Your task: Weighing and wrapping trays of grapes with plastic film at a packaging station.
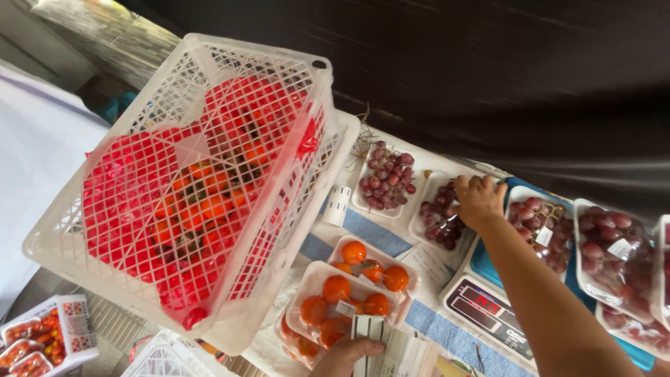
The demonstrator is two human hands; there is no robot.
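a big white lattice crate lined with red plastic and holding orange fruit fills the frame from nine to twelve o'clock, tilted, its lower rim hanging over the stall edge and its right wall pressing against a second white crate. that leaves little open room on the left; the free lane runs between the crate and the trays, over the blue-and-white cloth near the centre.

the right hand is at three o'clock from the centre, arm coming in from five o'clock. its fingers are curled down onto the rim of a white tray of dark red grapes; whether they pinch the tray or only rest on it cannot be told. just at ten o'clock of that hand sits another tray of red grapes, and at three o'clock of it wrapped grape trays crowd side by side to the frame edge. a digital scale lies under the forearm at five o'clock.

the left hand shows only partly at six o'clock, fingers closed over the top edge of a small white ribbed object, touching the near side of a wrapped tray of orange fruit. a second such tray sits just behind, at one o'clock of it.
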